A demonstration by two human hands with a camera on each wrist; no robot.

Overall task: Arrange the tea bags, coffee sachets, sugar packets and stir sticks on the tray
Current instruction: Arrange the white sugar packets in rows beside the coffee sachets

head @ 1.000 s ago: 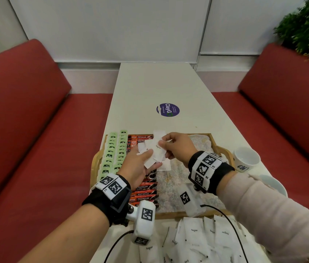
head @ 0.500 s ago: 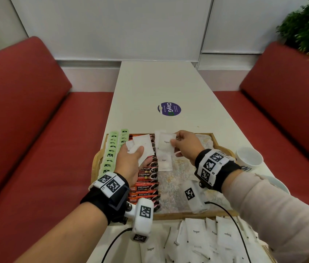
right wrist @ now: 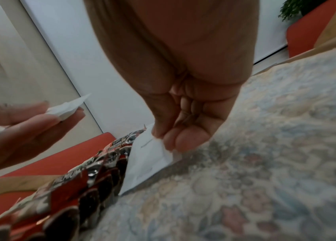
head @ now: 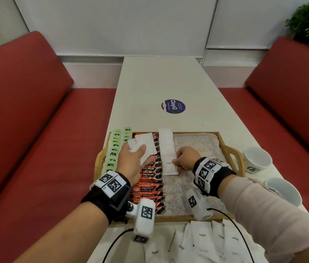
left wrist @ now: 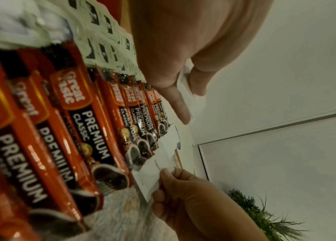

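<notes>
A wooden tray point(head: 231, 152) lined with a floral cloth point(head: 195, 143) holds a column of green tea bags point(head: 114, 147) at its left and a column of red coffee sachets point(head: 148, 179) beside them. White sugar packets point(head: 166, 147) form a short column right of the coffee. My right hand point(head: 185, 160) pinches the nearest sugar packet point(head: 168, 166) of that column at its right edge point(right wrist: 154, 151). My left hand point(head: 132, 160) hovers over the coffee sachets and grips a small fan of sugar packets point(head: 143, 144) under its thumb.
A heap of loose sugar packets point(head: 203, 242) lies on the white table point(head: 165, 82) in front of the tray. Two white cups point(head: 257, 158) stand right of the tray. Red bench seats point(head: 36, 149) flank the table. A round purple sticker point(head: 173, 106) sits farther up the table.
My right hand drew back toward me along the sugar column and now pinches a packet lower down. My left hand stayed over the coffee with its packets.
</notes>
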